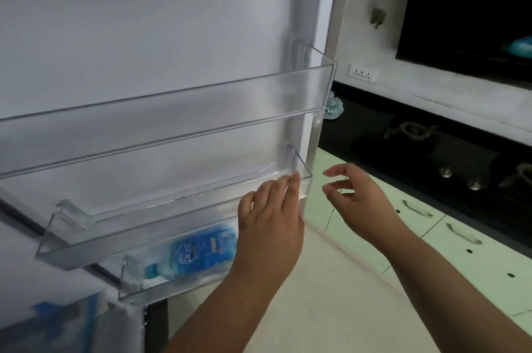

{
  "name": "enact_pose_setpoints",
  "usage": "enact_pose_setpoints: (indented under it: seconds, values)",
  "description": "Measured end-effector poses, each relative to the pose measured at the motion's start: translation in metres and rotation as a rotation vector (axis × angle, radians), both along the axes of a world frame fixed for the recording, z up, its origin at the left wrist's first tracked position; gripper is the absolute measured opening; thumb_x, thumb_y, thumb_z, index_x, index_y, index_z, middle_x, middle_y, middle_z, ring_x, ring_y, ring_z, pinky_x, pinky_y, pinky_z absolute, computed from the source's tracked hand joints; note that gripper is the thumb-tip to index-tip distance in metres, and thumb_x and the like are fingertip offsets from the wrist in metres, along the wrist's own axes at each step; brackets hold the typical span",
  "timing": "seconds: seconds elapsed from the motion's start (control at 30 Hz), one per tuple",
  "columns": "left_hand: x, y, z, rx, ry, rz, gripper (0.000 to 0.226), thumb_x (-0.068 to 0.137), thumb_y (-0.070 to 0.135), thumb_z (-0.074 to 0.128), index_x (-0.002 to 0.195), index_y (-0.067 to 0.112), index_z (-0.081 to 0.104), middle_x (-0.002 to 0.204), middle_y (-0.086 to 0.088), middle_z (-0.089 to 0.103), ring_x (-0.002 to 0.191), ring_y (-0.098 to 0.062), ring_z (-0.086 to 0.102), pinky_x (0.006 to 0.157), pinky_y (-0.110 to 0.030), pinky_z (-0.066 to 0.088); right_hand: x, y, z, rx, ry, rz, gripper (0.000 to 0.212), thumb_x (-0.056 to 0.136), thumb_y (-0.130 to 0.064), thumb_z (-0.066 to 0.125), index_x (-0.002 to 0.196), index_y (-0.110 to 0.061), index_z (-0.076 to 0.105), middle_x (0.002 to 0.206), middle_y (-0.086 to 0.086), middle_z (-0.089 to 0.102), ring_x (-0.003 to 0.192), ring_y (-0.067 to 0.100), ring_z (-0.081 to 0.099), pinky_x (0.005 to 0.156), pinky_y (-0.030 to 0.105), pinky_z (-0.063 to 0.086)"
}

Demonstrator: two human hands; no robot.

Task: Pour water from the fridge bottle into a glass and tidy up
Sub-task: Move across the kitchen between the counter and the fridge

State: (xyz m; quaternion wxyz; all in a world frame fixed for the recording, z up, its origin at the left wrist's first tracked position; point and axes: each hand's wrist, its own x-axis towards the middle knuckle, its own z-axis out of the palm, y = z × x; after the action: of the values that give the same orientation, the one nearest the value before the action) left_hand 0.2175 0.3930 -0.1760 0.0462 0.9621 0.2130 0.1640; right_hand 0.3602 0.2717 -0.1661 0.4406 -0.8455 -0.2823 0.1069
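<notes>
Left hand (270, 208) rests flat-fingered on the middle door shelf (172, 226); right hand (354, 194) hovers loosely spread, empty. The blue-labelled water bottle (195, 257) lies in the bottom bin; pushing the door could roll it.

Clear bottle (195, 254) with blue label and teal cap, lying on its side in the lowest door bin, below and left of the left fingers (288, 188)

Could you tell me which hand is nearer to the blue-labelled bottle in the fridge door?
Left. The left hand is just above and right of the bottle, against the middle shelf; the right hand hangs farther right.
</notes>
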Motion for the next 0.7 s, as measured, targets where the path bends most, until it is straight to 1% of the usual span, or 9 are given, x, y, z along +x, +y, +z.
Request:
enact_pose_setpoints:
  seconds: [0.07, 0.13, 0.17, 0.23, 0.33, 0.5, 0.57, 0.63, 0.7]
  values:
    - [0.003, -0.003, 0.004, 0.01, 0.009, 0.052, 0.063, 0.094, 0.045, 0.069, 0.151, 0.024, 0.053, 0.145, 0.001, 0.063, 0.132, -0.021, 0.061, 0.105, -0.044, 0.049, 0.009, -0.003, 0.015, 0.015, 0.001, 0.021, 0.03, 0.097, -0.033, 0.066, 0.126, -0.034, 0.056, 0.127, -0.011, 0.059, 0.109, 0.008, 0.065, 0.079, 0.027, 0.055]
    - [0.008, -0.006, 0.009, -0.016, 0.066, 0.078, 0.063, 0.105, 0.046, 0.051, 0.162, 0.03, 0.031, 0.164, 0.005, 0.042, 0.151, -0.019, 0.04, 0.12, -0.042, 0.032, 0.017, -0.006, 0.026, 0.032, -0.004, 0.068, 0.038, 0.097, -0.034, 0.067, 0.132, -0.032, 0.054, 0.134, -0.01, 0.055, 0.117, 0.009, 0.061, 0.09, 0.033, 0.058]
    - [0.01, -0.008, 0.01, -0.035, 0.067, 0.101, 0.061, 0.108, 0.045, 0.042, 0.165, 0.033, 0.021, 0.169, 0.008, 0.031, 0.156, -0.017, 0.029, 0.124, -0.04, 0.024, 0.021, -0.007, 0.031, 0.043, -0.009, 0.095, 0.042, 0.096, -0.034, 0.068, 0.135, -0.032, 0.052, 0.138, -0.01, 0.053, 0.121, 0.008, 0.058, 0.095, 0.036, 0.057]
    - [0.012, -0.013, 0.014, -0.053, 0.043, 0.163, 0.06, 0.11, 0.043, 0.037, 0.166, 0.036, 0.015, 0.171, 0.011, 0.025, 0.158, -0.013, 0.021, 0.126, -0.036, 0.017, 0.03, -0.008, 0.039, 0.051, -0.015, 0.158, 0.047, 0.095, -0.036, 0.068, 0.139, -0.032, 0.05, 0.144, -0.01, 0.049, 0.126, 0.007, 0.054, 0.101, 0.038, 0.055]
    - [0.016, -0.024, 0.014, -0.106, 0.008, 0.258, 0.059, 0.11, 0.045, 0.036, 0.165, 0.039, 0.015, 0.173, 0.013, 0.019, 0.16, -0.01, 0.014, 0.128, -0.034, 0.013, 0.045, -0.012, 0.044, 0.036, -0.036, 0.285, 0.054, 0.095, -0.036, 0.068, 0.144, -0.033, 0.045, 0.151, -0.01, 0.043, 0.13, 0.007, 0.051, 0.105, 0.038, 0.053]
    - [0.023, -0.052, 0.014, -0.166, -0.022, 0.408, 0.056, 0.108, 0.047, 0.043, 0.16, 0.04, 0.026, 0.174, 0.013, 0.016, 0.162, -0.011, 0.007, 0.128, -0.038, 0.015, 0.06, -0.024, 0.045, 0.021, -0.077, 0.457, 0.065, 0.095, -0.037, 0.069, 0.15, -0.038, 0.035, 0.157, -0.011, 0.036, 0.135, 0.008, 0.047, 0.108, 0.034, 0.049]
    - [0.024, -0.061, 0.014, -0.163, -0.04, 0.464, 0.055, 0.107, 0.052, 0.044, 0.159, 0.04, 0.03, 0.174, 0.013, 0.016, 0.162, -0.012, 0.008, 0.128, -0.037, 0.015, 0.064, -0.025, 0.045, 0.028, -0.089, 0.504, 0.07, 0.094, -0.039, 0.07, 0.153, -0.039, 0.031, 0.159, -0.011, 0.034, 0.138, 0.01, 0.045, 0.11, 0.039, 0.048]
    - [0.023, -0.071, 0.013, -0.168, -0.087, 0.497, 0.051, 0.107, 0.052, 0.045, 0.156, 0.039, 0.036, 0.173, 0.012, 0.019, 0.162, -0.011, 0.01, 0.126, -0.032, 0.015, 0.065, -0.025, 0.045, 0.054, -0.103, 0.555, 0.076, 0.093, -0.04, 0.07, 0.155, -0.04, 0.026, 0.161, -0.011, 0.03, 0.143, 0.012, 0.04, 0.113, 0.045, 0.046]
    - [0.018, -0.079, 0.01, -0.205, -0.136, 0.529, 0.047, 0.106, 0.052, 0.048, 0.15, 0.038, 0.043, 0.173, 0.012, 0.02, 0.16, -0.01, 0.017, 0.117, -0.024, 0.026, 0.065, -0.026, 0.047, 0.101, -0.108, 0.598, 0.082, 0.093, -0.04, 0.071, 0.157, -0.039, 0.02, 0.164, -0.011, 0.024, 0.147, 0.011, 0.034, 0.116, 0.046, 0.042]
